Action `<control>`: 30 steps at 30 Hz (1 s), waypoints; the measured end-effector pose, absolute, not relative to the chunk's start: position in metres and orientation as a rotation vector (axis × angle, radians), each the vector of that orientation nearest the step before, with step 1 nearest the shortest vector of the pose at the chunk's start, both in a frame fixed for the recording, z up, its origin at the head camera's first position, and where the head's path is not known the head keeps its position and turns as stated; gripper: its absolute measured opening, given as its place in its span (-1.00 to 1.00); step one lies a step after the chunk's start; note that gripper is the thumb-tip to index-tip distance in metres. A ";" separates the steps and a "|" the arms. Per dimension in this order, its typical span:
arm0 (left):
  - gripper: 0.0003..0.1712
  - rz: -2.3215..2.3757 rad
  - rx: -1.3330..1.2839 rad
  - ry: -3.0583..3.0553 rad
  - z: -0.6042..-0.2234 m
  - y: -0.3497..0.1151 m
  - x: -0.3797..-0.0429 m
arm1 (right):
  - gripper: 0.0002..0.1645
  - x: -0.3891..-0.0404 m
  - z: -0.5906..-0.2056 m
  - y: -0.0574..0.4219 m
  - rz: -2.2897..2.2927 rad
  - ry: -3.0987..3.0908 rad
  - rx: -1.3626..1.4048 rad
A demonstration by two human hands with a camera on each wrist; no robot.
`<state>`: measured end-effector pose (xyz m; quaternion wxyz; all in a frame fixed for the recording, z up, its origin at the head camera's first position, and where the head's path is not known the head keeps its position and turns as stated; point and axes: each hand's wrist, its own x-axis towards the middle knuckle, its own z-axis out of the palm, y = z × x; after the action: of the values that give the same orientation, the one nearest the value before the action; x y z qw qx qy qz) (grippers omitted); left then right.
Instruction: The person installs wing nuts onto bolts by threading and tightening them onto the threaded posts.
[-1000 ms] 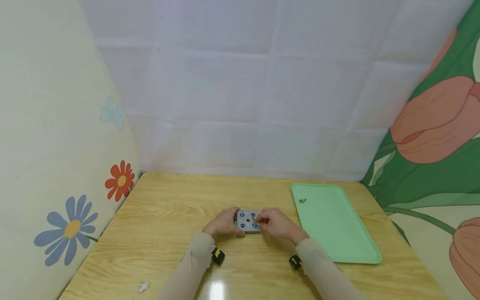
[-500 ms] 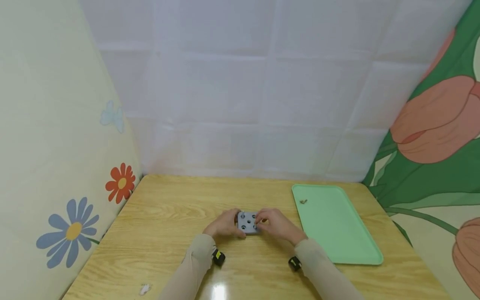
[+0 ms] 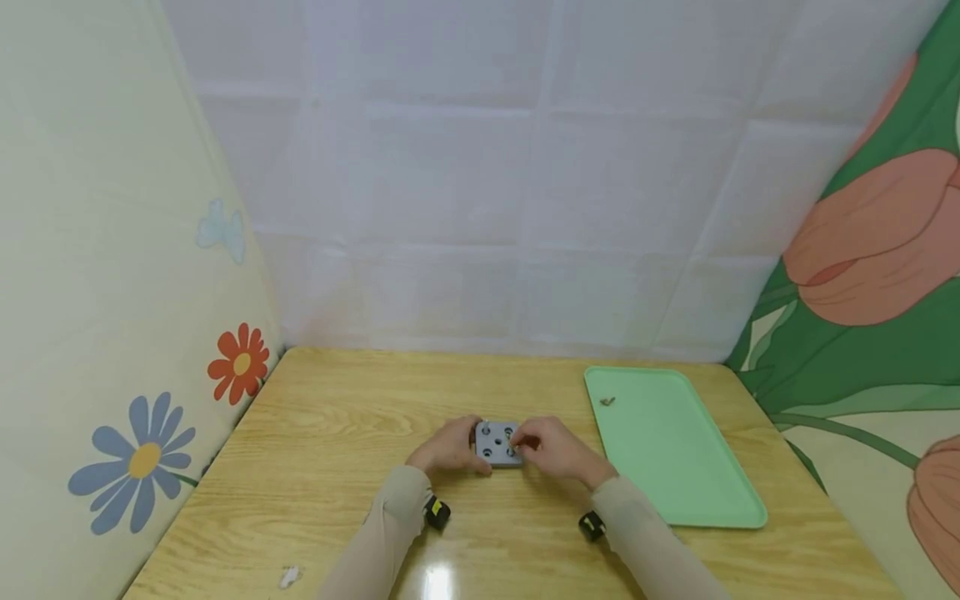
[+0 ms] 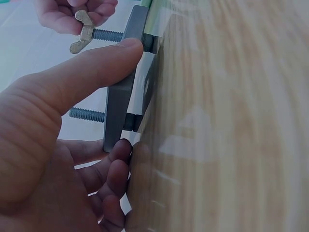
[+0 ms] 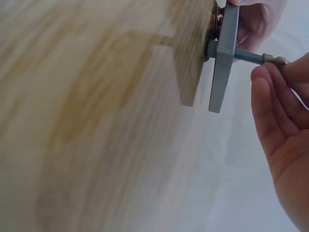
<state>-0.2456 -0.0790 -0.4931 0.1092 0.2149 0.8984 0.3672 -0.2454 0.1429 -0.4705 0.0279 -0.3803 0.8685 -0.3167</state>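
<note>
A grey metal plate (image 3: pixel 497 456) with several holes lies raised a little over the wooden table, propped on the heads of bolts that run up through it. My left hand (image 3: pixel 450 447) grips its left side, thumb on the near edge and fingers curled at the far side. A brass wing nut (image 4: pixel 86 33) sits at the top end of one threaded bolt, and another bolt (image 4: pixel 87 114) stands bare beside it in the left wrist view. Thumb and fingertips of my right hand (image 3: pixel 558 450) pinch the wing nut, just over the plate's right side.
To the right, a light green tray (image 3: pixel 675 450) holds small brass-coloured pieces (image 3: pixel 607 402) near its far left corner. A small white scrap (image 3: pixel 289 576) lies at the table's front left. Fabric hangs behind and on both sides.
My right fingertips have shifted slightly at the wing nut, which was covered half a second ago and shows again now. The left hand and plate stay nearly in place.
</note>
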 end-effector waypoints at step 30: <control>-0.24 1.095 0.646 2.632 -0.497 -0.080 -0.248 | -0.83 -0.232 -0.460 0.140 -1.262 2.541 -0.988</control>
<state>-0.2478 -0.0802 -0.4969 0.1089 0.2197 0.8951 0.3723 -0.2320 0.1398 -0.4600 0.0685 -0.3280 0.8438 -0.4191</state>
